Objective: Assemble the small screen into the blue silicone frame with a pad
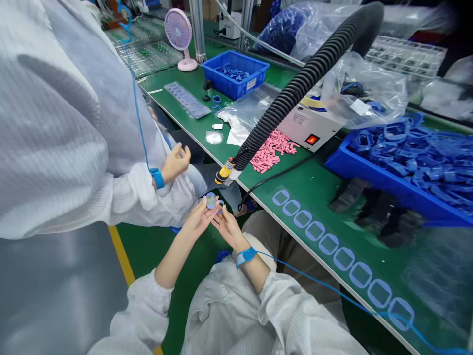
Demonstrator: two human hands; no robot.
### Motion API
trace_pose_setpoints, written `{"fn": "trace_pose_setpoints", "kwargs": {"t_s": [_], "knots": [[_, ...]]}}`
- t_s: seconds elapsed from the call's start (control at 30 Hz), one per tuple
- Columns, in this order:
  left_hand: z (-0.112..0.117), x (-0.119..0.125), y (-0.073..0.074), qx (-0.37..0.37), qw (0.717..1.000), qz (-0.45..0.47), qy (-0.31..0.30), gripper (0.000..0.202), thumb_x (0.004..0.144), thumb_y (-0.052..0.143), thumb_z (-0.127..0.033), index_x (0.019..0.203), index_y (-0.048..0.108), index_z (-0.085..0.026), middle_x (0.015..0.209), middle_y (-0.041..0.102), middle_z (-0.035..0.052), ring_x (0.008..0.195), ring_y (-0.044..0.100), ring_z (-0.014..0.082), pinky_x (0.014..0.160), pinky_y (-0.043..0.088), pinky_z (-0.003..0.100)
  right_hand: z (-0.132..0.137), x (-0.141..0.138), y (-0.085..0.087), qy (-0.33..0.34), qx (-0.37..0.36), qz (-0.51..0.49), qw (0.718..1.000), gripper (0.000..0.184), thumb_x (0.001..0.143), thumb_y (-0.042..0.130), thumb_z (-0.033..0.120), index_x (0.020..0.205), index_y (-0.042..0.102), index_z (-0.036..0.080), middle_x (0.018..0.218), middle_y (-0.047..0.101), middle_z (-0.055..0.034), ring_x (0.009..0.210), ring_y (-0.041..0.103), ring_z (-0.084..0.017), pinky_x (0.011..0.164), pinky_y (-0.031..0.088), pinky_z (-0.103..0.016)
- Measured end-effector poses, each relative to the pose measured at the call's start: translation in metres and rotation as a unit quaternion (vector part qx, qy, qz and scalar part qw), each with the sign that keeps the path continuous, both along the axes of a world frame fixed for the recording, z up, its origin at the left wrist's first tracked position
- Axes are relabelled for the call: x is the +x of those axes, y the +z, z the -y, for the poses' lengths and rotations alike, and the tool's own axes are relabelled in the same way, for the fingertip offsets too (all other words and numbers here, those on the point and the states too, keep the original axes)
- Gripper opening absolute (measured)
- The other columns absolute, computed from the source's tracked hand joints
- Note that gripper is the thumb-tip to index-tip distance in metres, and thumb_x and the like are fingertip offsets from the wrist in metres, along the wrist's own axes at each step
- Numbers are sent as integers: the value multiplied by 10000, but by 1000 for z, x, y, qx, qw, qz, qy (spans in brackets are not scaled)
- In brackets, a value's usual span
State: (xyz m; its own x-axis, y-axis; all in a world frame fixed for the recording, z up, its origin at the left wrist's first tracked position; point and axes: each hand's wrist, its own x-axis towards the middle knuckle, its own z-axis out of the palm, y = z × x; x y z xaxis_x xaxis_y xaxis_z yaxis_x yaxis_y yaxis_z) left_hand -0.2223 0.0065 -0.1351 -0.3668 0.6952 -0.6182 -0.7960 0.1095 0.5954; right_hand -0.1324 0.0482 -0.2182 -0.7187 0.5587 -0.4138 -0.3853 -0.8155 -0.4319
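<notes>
Over the gap in front of the bench edge, my left hand [198, 217] pinches a small rounded blue frame piece [211, 200] with a greyish-green centre. My right hand [229, 228] is right beside it, fingers closed around a second small blue piece [220, 205], mostly hidden by the fingers. The fingertips of both hands nearly meet; whether the two pieces touch, I cannot tell. A blue wrist strap [246, 257] with a cord is on my right wrist. Just above my hands hangs the yellow-tipped nozzle [225, 171] of a black corrugated hose [295, 84].
A row of several rounded blue rings [315, 230] lies along the green bench [295, 182]. Pink strips [269, 154] are piled by a white box [308, 125] with a red switch. Blue bins [236, 88] hold blue parts. At left, a co-worker's hand [177, 162] is close.
</notes>
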Motion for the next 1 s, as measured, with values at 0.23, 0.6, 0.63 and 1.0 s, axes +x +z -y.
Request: {"fn": "trace_pose_setpoints", "kwargs": {"t_s": [0.23,0.6,0.63,1.0], "knots": [[23,-2,7,-19,999,-25,-7,179,900,558,-219,1019,650,-123,903,756,42,831,711,143,808,574,304,-14,-15,31,12,38,-19,999,316,916,537,398,1091,592,140,1065,642,-65,921,634,-174,830,526,-391],[8,7,25,-34,997,-74,-11,146,903,548,-218,969,666,-165,991,760,21,1095,641,166,957,518,314,26,75,65,-20,41,33,998,315,885,523,489,1034,661,248,1118,694,-51,1053,646,-205,925,512,-425],[2,18,27,-34,997,-69,-29,131,896,558,-225,936,676,-184,983,763,4,1136,617,168,979,503,300,29,93,74,-32,46,34,998,333,866,544,506,1048,662,254,1122,694,-59,1052,648,-219,910,521,-442],[23,193,123,58,956,106,-266,319,726,719,-470,914,742,-214,926,749,13,880,676,130,834,535,200,57,255,183,-199,159,74,964,350,823,571,575,986,713,299,818,754,-50,652,707,-167,564,590,-297]]}}
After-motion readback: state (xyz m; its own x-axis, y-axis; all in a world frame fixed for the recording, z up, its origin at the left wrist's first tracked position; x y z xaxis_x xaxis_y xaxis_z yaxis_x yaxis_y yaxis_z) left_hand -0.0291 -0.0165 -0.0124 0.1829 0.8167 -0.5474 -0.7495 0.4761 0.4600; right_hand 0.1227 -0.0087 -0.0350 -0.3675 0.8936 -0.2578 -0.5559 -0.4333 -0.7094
